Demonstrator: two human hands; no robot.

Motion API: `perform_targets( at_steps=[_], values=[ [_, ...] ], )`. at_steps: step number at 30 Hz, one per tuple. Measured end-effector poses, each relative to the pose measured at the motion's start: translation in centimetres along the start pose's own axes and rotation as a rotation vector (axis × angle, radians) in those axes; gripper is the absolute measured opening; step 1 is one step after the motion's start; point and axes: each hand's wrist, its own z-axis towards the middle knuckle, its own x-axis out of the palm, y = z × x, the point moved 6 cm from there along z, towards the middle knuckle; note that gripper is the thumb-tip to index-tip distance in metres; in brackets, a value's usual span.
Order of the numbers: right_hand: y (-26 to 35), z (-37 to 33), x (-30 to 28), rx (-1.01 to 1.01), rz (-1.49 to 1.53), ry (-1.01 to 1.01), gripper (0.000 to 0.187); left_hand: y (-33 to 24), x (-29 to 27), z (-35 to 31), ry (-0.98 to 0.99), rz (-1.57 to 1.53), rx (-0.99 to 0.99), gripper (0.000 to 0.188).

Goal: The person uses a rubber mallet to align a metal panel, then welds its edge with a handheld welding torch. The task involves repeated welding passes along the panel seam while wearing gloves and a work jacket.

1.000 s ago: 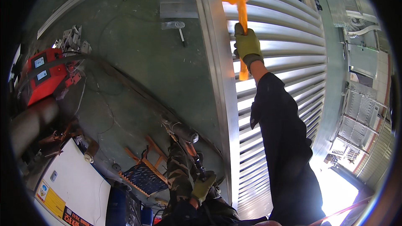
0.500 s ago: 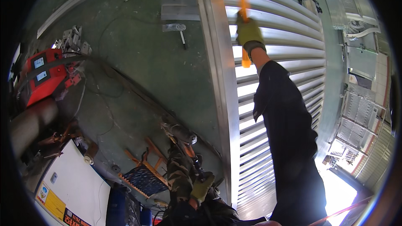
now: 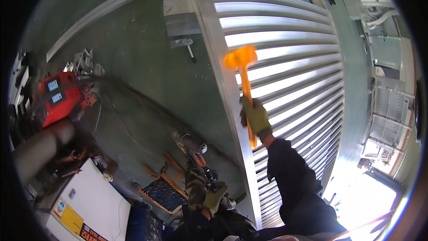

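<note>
1. Orange mallet (image 3: 245, 82), slightly blurred, was over the left side of a slatted metal panel (image 3: 292, 38), its head overlapping the edge of the side rail (image 3: 230, 96) in the view; whether it touched could not be told.
2. Olive-gloved, the right hand (image 3: 257, 116) was clamped around the mallet's handle, whose lower end stuck out below the fist.
3. Lower down, the left hand (image 3: 214, 200), gloved alike, lay near the camouflage trouser leg (image 3: 195, 183) beside a dark slender object (image 3: 211, 177); I could not tell whether its fingers gripped that.
4. Left of the rail were a low seat (image 3: 164, 194) with a dark woven top, a white cabinet (image 3: 91, 192) and a red machine (image 3: 62, 102).
</note>
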Motion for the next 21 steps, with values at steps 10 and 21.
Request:
perform_targets(
  at_steps=[10, 21],
  values=[
    [-20.6, -27.3, -7.4, 0.066, -0.535, 0.219, 0.068, -2.3, -1.6, -2.9, -0.021, 0.119, 0.155, 0.016],
    [-50.9, -56.5, -1.8, 0.35, 0.062, -0.062, 0.05, 1.1, 13.2, -13.1, 0.572, 0.342, -0.029, 0.026]
  ],
)
